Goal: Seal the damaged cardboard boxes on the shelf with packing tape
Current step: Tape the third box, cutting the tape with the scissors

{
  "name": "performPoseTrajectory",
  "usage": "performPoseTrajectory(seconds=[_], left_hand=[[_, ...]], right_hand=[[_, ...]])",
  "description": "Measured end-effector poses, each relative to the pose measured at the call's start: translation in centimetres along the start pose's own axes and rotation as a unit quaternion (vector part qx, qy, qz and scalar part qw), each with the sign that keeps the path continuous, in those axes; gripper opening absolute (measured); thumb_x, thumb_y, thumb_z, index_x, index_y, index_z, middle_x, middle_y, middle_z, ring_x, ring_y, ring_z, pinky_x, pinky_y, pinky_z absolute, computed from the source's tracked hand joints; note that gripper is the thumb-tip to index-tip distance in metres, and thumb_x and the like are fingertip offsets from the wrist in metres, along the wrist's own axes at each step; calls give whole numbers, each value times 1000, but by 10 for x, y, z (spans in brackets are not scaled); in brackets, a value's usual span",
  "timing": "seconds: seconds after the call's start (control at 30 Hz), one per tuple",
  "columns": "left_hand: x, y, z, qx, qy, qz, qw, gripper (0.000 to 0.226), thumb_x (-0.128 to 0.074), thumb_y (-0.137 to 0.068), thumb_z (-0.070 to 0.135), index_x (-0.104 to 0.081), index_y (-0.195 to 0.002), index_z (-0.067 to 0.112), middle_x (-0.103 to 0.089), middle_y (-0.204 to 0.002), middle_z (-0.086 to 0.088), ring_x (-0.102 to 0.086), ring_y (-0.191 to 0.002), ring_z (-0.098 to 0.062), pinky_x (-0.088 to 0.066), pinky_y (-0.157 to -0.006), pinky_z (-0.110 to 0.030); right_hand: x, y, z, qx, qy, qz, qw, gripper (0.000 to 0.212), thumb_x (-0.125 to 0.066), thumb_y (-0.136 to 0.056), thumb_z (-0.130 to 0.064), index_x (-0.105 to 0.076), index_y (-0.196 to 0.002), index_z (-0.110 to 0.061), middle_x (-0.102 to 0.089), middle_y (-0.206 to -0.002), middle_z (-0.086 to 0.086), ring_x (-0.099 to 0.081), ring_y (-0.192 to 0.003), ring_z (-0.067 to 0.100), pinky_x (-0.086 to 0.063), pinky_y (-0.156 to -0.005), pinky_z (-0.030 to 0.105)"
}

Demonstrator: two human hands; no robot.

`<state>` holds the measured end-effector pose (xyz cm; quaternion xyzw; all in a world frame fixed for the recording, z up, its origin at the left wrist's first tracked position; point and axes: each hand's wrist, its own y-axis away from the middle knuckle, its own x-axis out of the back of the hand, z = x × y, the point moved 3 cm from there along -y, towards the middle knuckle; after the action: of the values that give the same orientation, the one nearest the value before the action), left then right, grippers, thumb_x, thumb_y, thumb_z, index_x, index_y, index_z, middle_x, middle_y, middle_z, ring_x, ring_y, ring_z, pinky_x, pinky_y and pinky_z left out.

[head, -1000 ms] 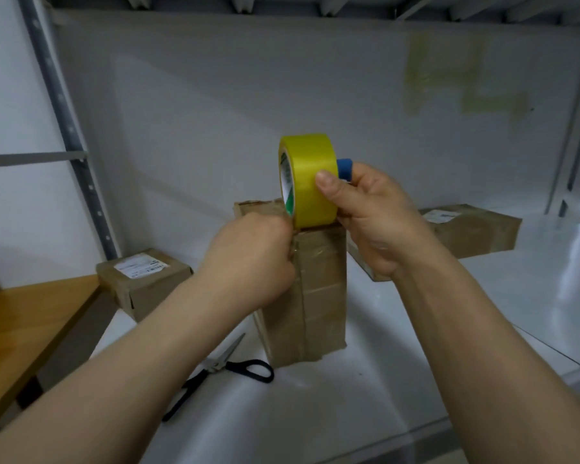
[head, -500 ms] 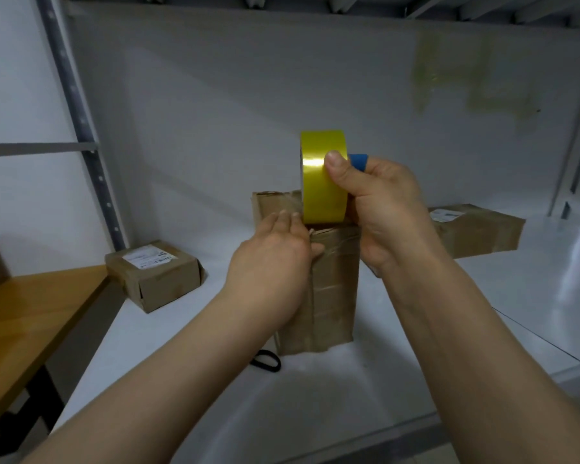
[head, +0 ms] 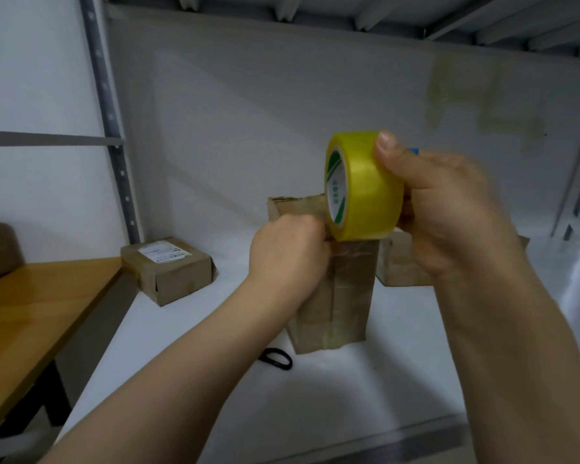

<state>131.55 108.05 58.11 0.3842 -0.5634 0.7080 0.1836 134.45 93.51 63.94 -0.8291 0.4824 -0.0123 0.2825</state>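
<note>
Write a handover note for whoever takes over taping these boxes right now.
The right hand grips the tape roll over the upright box.
The left hand curls at that box's top edge under the roll; any pinch on tape is hidden.
The box front already looks taped; the new strip is not yet laid.
The left box and back-right box wait.
Scissors lie on the shelf.

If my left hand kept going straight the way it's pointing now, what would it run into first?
The upright cardboard box: your left hand is at its top edge, seemingly touching it. The tape roll sits just above that line, though depth is unclear.
</note>
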Motion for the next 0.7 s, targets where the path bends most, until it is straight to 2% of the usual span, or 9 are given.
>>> performPoseTrajectory(seconds=[0.13,0.2,0.27,0.33,0.4,0.47,0.57,0.67,0.7], left_hand=[[4,-7,-3,2,70,15,997,22,-60,-91,35,-50,-97,16,-52,-81,-2,-60,-80,-35,-30,-57,-33],[5,-9,0,0,78,19,997,33,-61,-89,35,-38,-104,16,-49,-83,-1,-61,-81,-35,-32,-58,-35],[6,-12,0,-1,59,23,998,49,-61,-90,41,-37,-124,15,-52,-82,0,-57,-75,-31,-32,-59,-34],[9,-17,-2,6,26,18,999,77,-54,-90,49,-20,-151,16,-52,-78,4,-49,-69,-24,-33,-62,-33],[10,-20,-3,-3,16,23,1000,90,-44,-87,57,-6,-158,17,-48,-72,9,-51,-71,-21,-32,-70,-34],[6,-24,-4,-2,28,26,999,94,-48,-83,61,-9,-159,19,-50,-82,8,-53,-91,-22,-29,-81,-38],[-1,-35,-7,-19,54,-34,998,98,-61,-79,59,-15,-158,23,-58,-117,-4,-48,-121,-30,-32,-100,-45],[-6,-44,-6,-87,86,-83,989,89,-56,-75,57,-32,-155,27,-39,-143,-7,-35,-135,-31,-34,-109,-42],[-8,-46,-5,-114,106,-106,982,76,-60,-80,52,-42,-149,26,-38,-145,-5,-35,-136,-29,-35,-109,-39]], right_hand=[[12,22,-1,-28,15,-21,999,33,-69,-74,-36,-68,-79,-3,-71,-64,9,-69,-55,21,-56,-45,29],[19,30,3,-36,27,-18,999,34,-68,-72,-37,-69,-79,-5,-71,-66,9,-69,-55,21,-56,-45,31],[26,33,10,-43,28,-18,999,32,-67,-72,-37,-71,-79,-6,-73,-70,10,-70,-60,22,-59,-53,34],[32,33,17,-50,31,-19,998,35,-67,-71,-38,-72,-82,-5,-74,-75,12,-71,-65,24,-60,-58,34],[35,32,21,-57,21,-20,998,37,-67,-71,-38,-72,-84,-4,-75,-77,13,-71,-66,24,-60,-59,32],[38,31,23,-58,13,-17,998,38,-68,-70,-38,-73,-86,-3,-75,-79,14,-71,-67,23,-60,-60,31],[42,30,27,-61,9,-13,998,38,-68,-69,-39,-74,-86,-6,-76,-79,12,-73,-67,22,-61,-59,30],[47,29,31,-68,1,-6,998,38,-68,-68,-39,-75,-84,-6,-77,-81,13,-73,-69,23,-61,-63,32],[48,28,32,-68,-2,-6,998,38,-68,-68,-39,-75,-84,-6,-77,-82,13,-73,-70,24,-61,-64,32]])
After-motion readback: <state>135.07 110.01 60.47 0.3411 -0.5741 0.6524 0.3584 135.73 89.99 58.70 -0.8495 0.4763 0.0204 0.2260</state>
